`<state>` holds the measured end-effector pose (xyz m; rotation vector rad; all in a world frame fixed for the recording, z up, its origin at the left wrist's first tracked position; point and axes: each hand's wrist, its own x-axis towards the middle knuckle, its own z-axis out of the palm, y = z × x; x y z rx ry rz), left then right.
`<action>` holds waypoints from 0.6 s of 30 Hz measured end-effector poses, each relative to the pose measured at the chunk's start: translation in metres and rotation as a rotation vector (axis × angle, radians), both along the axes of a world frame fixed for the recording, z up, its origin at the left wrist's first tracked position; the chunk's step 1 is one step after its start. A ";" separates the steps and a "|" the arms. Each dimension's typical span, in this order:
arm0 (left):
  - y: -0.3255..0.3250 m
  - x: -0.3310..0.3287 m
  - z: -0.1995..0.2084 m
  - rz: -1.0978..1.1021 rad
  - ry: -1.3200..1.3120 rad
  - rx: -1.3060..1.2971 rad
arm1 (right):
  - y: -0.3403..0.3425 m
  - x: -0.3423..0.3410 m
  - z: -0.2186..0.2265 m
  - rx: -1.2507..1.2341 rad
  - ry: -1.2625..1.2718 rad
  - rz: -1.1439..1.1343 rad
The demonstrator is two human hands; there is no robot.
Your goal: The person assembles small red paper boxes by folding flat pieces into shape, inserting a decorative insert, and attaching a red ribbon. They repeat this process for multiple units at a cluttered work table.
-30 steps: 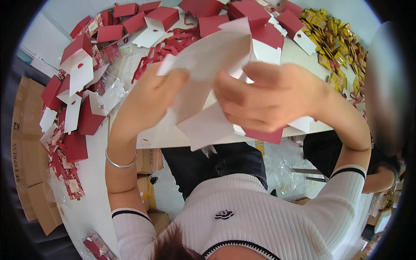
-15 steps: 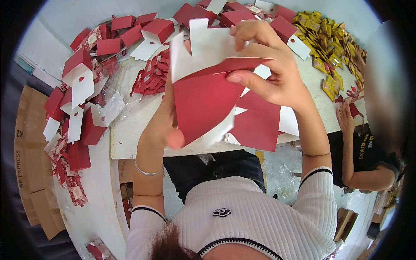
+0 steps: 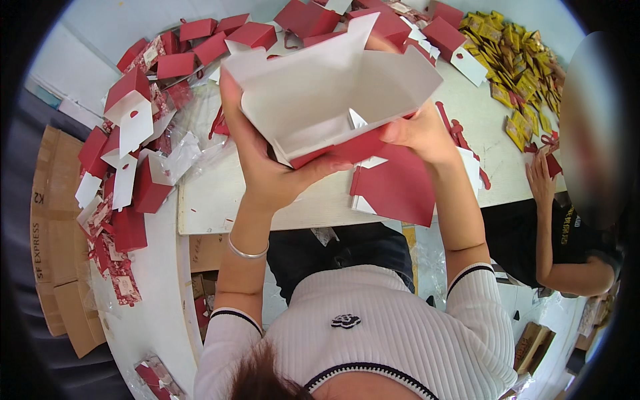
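Between my two hands, a red cardboard box [image 3: 303,97] is held up over the table, its white inside facing me and its end flaps spread. My left hand [image 3: 270,167] grips the left side, thumb along the near red wall. On the right, my right hand [image 3: 423,137] holds the other end, its thumb on the near rim and its other fingers mostly hidden behind the box. Below the box lie flat red and white cardboard blanks [image 3: 400,183], partly covered by it.
Finished-looking red boxes [image 3: 133,93] with white flaps line the table's left and back. A heap of yellow packets [image 3: 513,60] sits at the back right. Red ribbons [image 3: 460,133] lie behind my right wrist. A co-worker's hand [image 3: 540,177] holds something red at right.
The folded red sheet has been opened into a box shape and tilted so its inside shows. My left hand has moved up its left side; my right hand has lowered to the near rim.
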<state>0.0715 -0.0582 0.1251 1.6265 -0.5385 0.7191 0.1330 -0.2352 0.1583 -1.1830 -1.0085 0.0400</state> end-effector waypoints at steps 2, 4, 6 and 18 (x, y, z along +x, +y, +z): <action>-0.002 0.006 -0.005 -0.032 -0.144 0.039 | -0.003 0.003 -0.006 0.014 0.031 0.047; -0.002 0.009 -0.002 -0.083 0.065 -0.241 | -0.010 0.017 -0.016 0.040 0.053 0.082; 0.007 0.014 0.006 -0.148 0.262 -0.374 | -0.024 0.035 -0.022 -0.005 0.236 0.271; 0.002 -0.002 0.020 -0.572 0.384 0.003 | 0.004 0.034 -0.054 -0.195 0.407 0.400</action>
